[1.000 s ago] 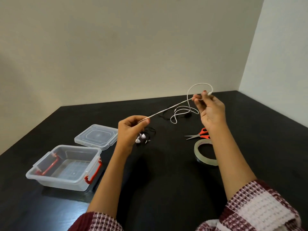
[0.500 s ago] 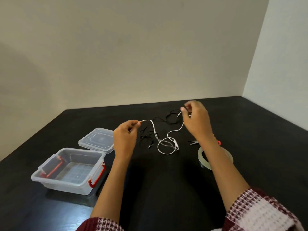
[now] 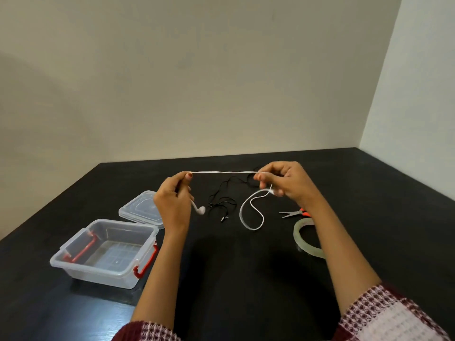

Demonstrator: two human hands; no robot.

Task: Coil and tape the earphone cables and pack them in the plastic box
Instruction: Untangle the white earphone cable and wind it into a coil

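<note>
A white earphone cable (image 3: pixel 225 172) is stretched taut above the black table between both hands. My left hand (image 3: pixel 173 203) pinches its left end, and a white earbud (image 3: pixel 200 209) dangles below that hand. My right hand (image 3: pixel 285 182) pinches the other end, with a loose white loop (image 3: pixel 251 214) hanging down to the table. A black earphone cable (image 3: pixel 222 199) lies tangled on the table behind the hands. The clear plastic box (image 3: pixel 73 260) with red latches stands open at the left.
The box lid (image 3: pixel 138 210) lies flat behind the box. Orange-handled scissors (image 3: pixel 294 213) and a roll of clear tape (image 3: pixel 299 236) lie on the table (image 3: pixel 234 279) at the right, partly behind my right forearm. Walls meet at the table's far right corner.
The hands have drawn apart and pulled the white cable straight and level between them. The slack loop now hangs under my right hand, and the earbud hangs below my left.
</note>
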